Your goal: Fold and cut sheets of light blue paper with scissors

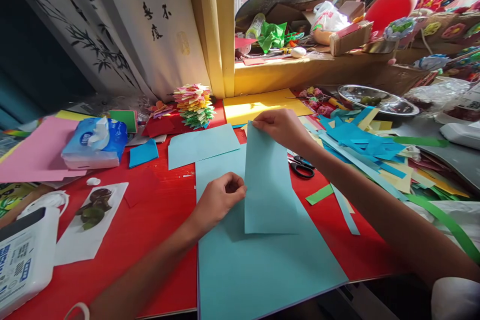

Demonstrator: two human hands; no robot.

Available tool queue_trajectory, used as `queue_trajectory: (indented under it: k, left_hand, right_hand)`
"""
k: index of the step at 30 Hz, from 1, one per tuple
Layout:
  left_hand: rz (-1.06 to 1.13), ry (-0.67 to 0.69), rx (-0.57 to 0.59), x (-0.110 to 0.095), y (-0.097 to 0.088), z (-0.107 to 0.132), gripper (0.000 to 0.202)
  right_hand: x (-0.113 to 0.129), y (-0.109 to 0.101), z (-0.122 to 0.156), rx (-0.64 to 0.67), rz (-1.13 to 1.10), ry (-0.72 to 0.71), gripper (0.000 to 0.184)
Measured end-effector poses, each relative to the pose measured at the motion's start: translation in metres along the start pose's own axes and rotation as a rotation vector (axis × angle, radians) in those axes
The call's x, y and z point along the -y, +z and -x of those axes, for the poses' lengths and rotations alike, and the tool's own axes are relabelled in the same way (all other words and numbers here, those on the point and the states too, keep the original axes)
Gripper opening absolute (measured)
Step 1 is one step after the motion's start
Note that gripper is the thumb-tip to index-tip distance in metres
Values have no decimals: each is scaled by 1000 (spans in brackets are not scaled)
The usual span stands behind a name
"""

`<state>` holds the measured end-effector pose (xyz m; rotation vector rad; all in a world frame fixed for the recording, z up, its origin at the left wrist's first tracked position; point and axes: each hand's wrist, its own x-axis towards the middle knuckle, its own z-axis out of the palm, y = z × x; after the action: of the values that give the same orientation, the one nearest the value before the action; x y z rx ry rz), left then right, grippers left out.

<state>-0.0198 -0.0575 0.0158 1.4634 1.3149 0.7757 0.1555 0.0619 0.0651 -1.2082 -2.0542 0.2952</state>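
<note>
A light blue sheet of paper (268, 185) stands raised between my hands, its lower edge near the larger light blue sheets (262, 270) beneath it. My right hand (281, 127) pinches its upper left corner. At the sheet's left edge, lower down, my left hand (221, 197) has thumb and forefinger pressed together on the paper. Another light blue piece (202, 145) lies flat just behind, to the left. Black-handled scissors (302, 167) rest on the red table beyond the raised sheet, partly hidden by it and my right arm.
The red table (157, 250) carries a blue tissue pack (95, 142), a white napkin (93, 240) with dark peels, and a white box (24, 260) at left. Blue paper strips (363, 137) pile up on the right, near a metal bowl (377, 100). A folded-paper stack (195, 105) stands behind.
</note>
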Motion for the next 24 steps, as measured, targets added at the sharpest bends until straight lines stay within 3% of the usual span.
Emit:
queue_trajectory:
  k: [9, 12, 13, 15, 18, 20, 22, 24]
  left_hand:
    - [3, 41, 65, 1, 5, 4, 18]
    - [-7, 167, 91, -5, 7, 13, 16]
    - [-27, 253, 59, -8, 7, 16, 14]
    - [-46, 419, -123, -12, 7, 21, 13]
    - [-15, 488, -525, -14, 0, 19, 11]
    - [-58, 424, -663, -12, -9, 11, 11]
    - [-108, 321, -619, -7, -19, -1, 15]
    - [-79, 228, -488, -1, -26, -11, 22]
  right_hand:
    - [-27, -17, -14, -195, 27, 63, 24]
    - [-44, -27, -18, -290, 16, 116, 28]
    - [-49, -29, -19, -308, -1, 156, 29]
    - [-55, -30, -19, -295, -71, 242, 29]
    - [-47, -22, -15, -56, -238, 299, 27]
    - [-32, -11, -8, 226, -379, 303, 26]
    - [-14, 2, 0, 431, -498, 271, 24]
    - [2, 16, 9, 569, -530, 222, 22]
